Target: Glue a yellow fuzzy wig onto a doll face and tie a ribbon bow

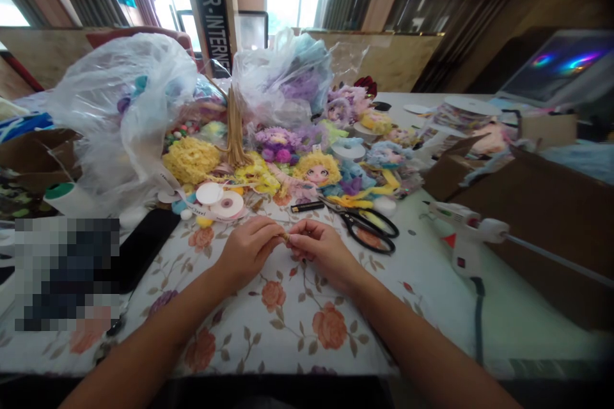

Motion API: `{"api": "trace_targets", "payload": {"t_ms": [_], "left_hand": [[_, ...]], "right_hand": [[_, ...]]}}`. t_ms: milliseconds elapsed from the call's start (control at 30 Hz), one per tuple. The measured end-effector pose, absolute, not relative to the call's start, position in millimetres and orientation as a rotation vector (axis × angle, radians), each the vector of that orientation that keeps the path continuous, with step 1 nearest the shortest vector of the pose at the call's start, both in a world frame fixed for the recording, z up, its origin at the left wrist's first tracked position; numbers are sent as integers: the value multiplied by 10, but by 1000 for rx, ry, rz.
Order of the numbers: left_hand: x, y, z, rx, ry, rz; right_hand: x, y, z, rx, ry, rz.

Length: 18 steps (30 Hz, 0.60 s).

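My left hand and my right hand meet over the flowered cloth. The fingertips of both are pinched on a tiny yellowish piece between them, mostly hidden by the fingers. Just beyond my right hand lie black-handled scissors and a small black stick. A doll head with curly yellow hair rests behind them, among colourful yarn pieces. White ribbon rolls sit beyond my left hand.
A white glue gun stands at the right beside a brown cardboard box. A black phone lies at the left. Plastic bags, a bundle of golden cords and a yellow yarn bundle fill the back.
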State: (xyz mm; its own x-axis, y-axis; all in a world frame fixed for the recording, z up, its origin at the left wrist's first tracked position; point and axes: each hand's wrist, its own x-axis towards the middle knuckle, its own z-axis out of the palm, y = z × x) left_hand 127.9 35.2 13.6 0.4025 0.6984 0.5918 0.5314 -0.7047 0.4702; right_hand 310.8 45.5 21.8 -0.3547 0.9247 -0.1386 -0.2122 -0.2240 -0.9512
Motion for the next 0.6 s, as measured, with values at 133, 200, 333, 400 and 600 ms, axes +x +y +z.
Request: {"api": "trace_targets", "payload": {"t_ms": [133,200,333,400,600], "left_hand": [[1318,327,132,2460,1054,1159],[1348,309,127,2386,1065,1165],[1404,272,119,2138,1167,1161],[1420,257,116,2020,1205,1145],[1418,245,118,1797,1262,1093]], "right_hand": [[3089,427,191,-990,-1289,1578],[3080,412,157,-988,-1432,1406],[3088,383,92,-904,-1840,780],[3103,370,72,-795,-1992,469],[3127,364,53,-692,-2169,251]]}}
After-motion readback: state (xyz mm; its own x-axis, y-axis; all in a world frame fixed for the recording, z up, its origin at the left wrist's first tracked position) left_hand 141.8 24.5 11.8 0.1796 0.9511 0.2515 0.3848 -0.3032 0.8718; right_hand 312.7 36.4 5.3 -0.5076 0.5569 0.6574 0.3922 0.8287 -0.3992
